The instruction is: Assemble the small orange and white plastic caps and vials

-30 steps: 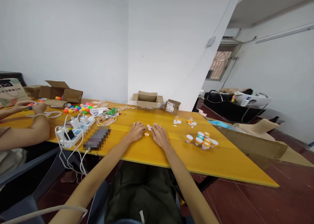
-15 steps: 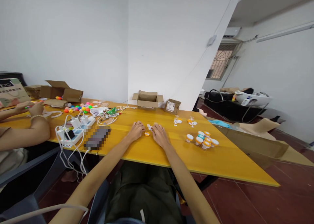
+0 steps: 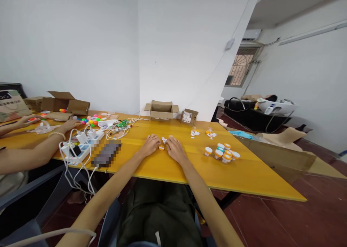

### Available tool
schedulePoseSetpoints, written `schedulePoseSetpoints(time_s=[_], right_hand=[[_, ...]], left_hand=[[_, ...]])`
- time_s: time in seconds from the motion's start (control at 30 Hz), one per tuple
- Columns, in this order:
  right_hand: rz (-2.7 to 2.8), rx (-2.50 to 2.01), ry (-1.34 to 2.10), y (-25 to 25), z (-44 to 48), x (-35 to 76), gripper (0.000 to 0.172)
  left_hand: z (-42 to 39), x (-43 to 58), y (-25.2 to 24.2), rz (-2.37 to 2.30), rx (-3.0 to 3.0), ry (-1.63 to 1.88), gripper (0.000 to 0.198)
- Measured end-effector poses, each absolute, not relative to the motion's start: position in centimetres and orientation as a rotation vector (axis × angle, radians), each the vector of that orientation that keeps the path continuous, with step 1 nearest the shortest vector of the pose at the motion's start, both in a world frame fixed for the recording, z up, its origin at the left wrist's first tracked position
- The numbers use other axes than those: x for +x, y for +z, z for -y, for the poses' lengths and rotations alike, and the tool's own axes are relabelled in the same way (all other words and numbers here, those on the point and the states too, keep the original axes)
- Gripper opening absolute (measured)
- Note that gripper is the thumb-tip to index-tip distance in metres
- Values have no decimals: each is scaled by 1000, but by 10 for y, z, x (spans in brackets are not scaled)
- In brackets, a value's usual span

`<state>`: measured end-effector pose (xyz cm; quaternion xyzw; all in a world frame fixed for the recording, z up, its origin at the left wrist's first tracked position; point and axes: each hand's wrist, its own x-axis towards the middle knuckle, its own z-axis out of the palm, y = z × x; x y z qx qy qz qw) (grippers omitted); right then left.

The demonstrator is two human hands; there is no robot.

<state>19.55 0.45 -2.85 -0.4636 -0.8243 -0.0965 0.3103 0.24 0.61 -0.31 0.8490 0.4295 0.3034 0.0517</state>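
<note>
My left hand lies palm down on the table, its fingers curled inward; anything under the fingertips is hidden. To its right sits an orange round cap-like piece with a pale centre, flat on the tabletop. My right hand is closed, its thumb and fingers against a small white plastic piece. That piece is just behind the orange one, between both hands; its exact shape is too small to tell.
Several small tubs with orange, white or teal lids stand right on the yellow table. Behind them lie loose white and orange parts. Cartons, a power strip, a blurred-out device, colourful balls and a co-worker's hands are also there.
My hands hold nearly the same place around the orange and white pieces. The co-worker's hands have moved apart, one reaching right toward the colourful balls. The view has shifted slightly.
</note>
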Motion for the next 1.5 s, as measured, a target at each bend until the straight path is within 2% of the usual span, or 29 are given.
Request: schedulePoseSetpoints(time_s=[0.2,0.63,1.5], right_hand=[[2200,-1211,-250,-27,-2,196,23],[2280,-1203,-149,-14,11,192,13],[2333,-1237,-81,-8,15,192,11]], left_hand=[[-2,4,0,-1247,2587,914,23],[4,6,4,-1209,2584,879,23],[7,7,5,-1154,2607,905,14]])
